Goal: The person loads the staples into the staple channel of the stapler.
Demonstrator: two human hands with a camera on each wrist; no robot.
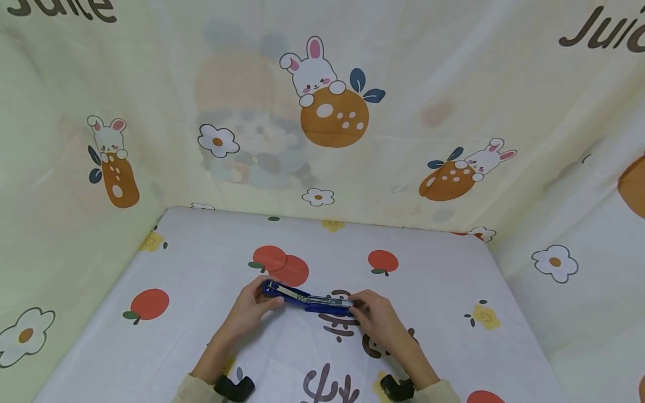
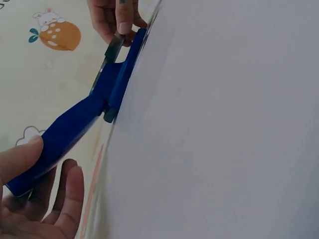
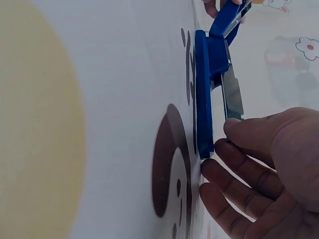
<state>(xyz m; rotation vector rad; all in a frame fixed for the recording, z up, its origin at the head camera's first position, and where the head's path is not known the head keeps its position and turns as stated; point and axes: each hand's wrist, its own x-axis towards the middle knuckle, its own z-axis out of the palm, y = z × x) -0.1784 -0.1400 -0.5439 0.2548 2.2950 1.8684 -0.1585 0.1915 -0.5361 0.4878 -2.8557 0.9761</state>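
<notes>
A blue stapler lies swung wide open over the table, its top arm folded back to the left and its metal staple channel showing. My left hand grips the end of the top arm, thumb on its blue outer side in the left wrist view. At the other end, my right hand pinches the tip of the metal channel between thumb and index finger. In the right wrist view the blue base stands apart from the channel, close to the tabletop. Whether staples sit inside cannot be made out.
A white cloth with printed fruit covers the table. Pale curtains with rabbit and flower prints hang behind it and at both sides. Dark straps are on both wrists.
</notes>
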